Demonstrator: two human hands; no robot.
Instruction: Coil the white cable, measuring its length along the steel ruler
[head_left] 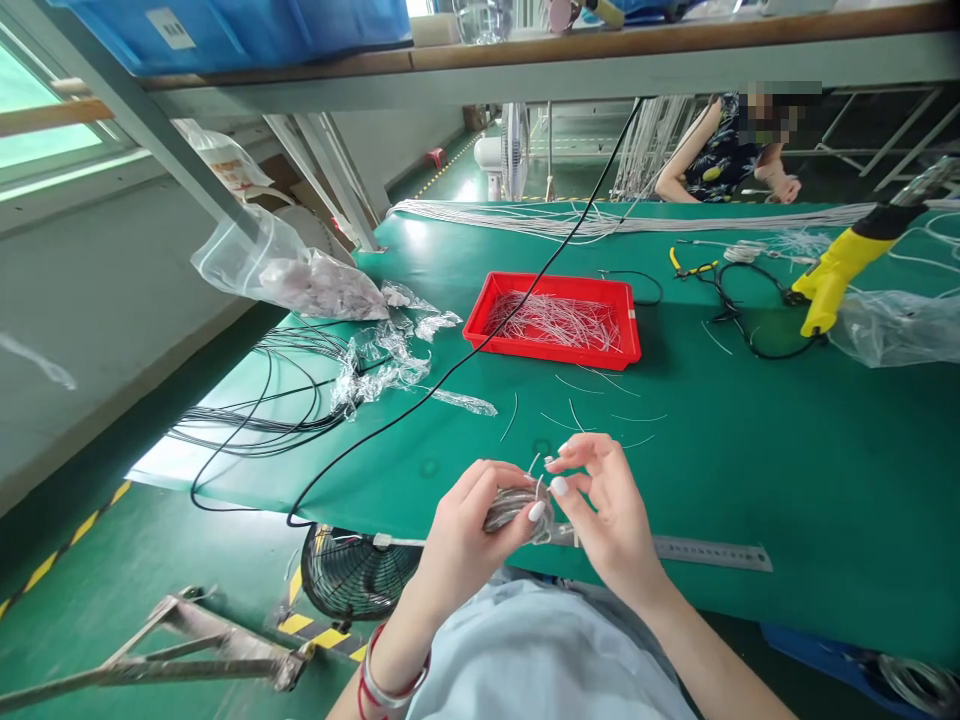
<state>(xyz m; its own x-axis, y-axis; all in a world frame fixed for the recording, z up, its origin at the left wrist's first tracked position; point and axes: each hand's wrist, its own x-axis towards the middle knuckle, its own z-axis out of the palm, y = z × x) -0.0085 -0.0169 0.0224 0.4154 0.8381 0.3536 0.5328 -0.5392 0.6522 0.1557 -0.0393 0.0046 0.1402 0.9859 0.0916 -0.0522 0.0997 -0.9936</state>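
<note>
My left hand (480,515) is wrapped round a small coil of grey cable (511,508), thumb in front and fingers behind it. A short white tie (539,486) stands up from the coil, its ends sticking out beside my left thumb. Close to those ends is my right hand (604,500), its fingers bent and the thumb and forefinger tips slightly apart, with nothing visible between them. A steel ruler (712,553) lies under and to the right of my hands along the table's near edge.
On the green table (750,450) stands a red tray (555,358) of short white wire pieces; several lie loose before it. Left are plastic bags (322,280) and black cables (255,425). Right are yellow-handled pliers (690,268) and a yellow heat gun (840,275). A person (712,150) sits opposite.
</note>
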